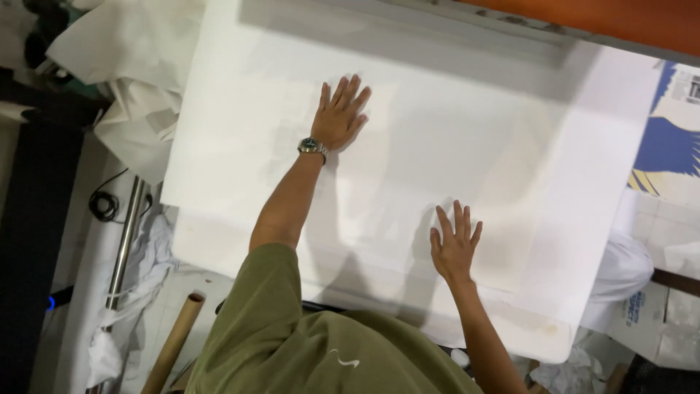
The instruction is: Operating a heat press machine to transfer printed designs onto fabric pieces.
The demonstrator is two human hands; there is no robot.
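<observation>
- Large white sheet [510,146] lies spread across the surface, under both hands.
- Left hand [339,117]: grip open, fingers spread, palm flat on the sheet's far-left part, holding nothing.
- Right hand [453,246]: grip open, palm flat near the sheet's near edge.
- Wristwatch [312,147] on left wrist.

Brown cardboard tube [173,343] leaning at lower left, just beside a shiny metal pole [124,241]. Crumpled white fabric heap [127,66] at upper left, coiled black cable [104,205] below it. Blue-and-white printed sheet [667,142] at right edge.
</observation>
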